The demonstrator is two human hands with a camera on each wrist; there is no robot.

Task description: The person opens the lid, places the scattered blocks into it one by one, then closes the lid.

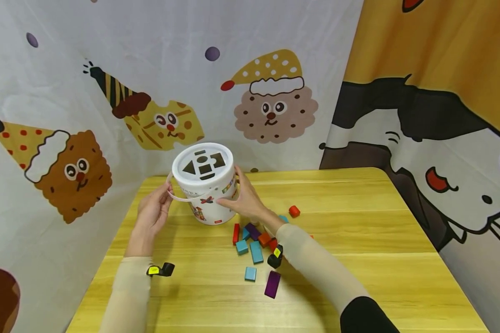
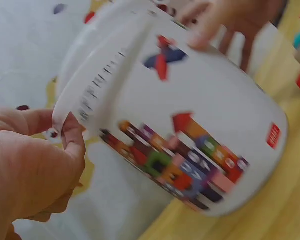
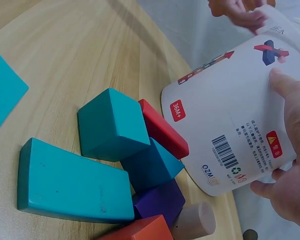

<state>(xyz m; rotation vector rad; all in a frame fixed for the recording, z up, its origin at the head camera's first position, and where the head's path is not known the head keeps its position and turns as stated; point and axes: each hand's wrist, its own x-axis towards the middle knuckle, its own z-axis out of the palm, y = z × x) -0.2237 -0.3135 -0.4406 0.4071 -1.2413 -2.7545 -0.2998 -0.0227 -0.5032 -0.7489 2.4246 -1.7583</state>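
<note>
A white toy-block bucket (image 1: 212, 212) stands at the back left of the wooden table, slightly tilted in the head view. Its white lid (image 1: 186, 156) has dark shape-sorter holes. My left hand (image 1: 153, 210) pinches the bucket's thin white handle (image 1: 183, 199) between thumb and fingertips on the left side. On the other side, my right hand (image 1: 247, 196) grips the bucket wall. Its thumb lies on the printed front and its fingers reach round behind, partly hidden. Printed blocks, a barcode and a red 36M+ label (image 3: 177, 110) show on the wall.
Several loose blocks lie beside and in front of the bucket, among them a teal block (image 1: 256, 252), a purple block (image 1: 272, 284) and a red block (image 1: 294, 211). Some sit under my right forearm. A printed curtain (image 1: 216, 27) hangs behind the table (image 1: 358, 208).
</note>
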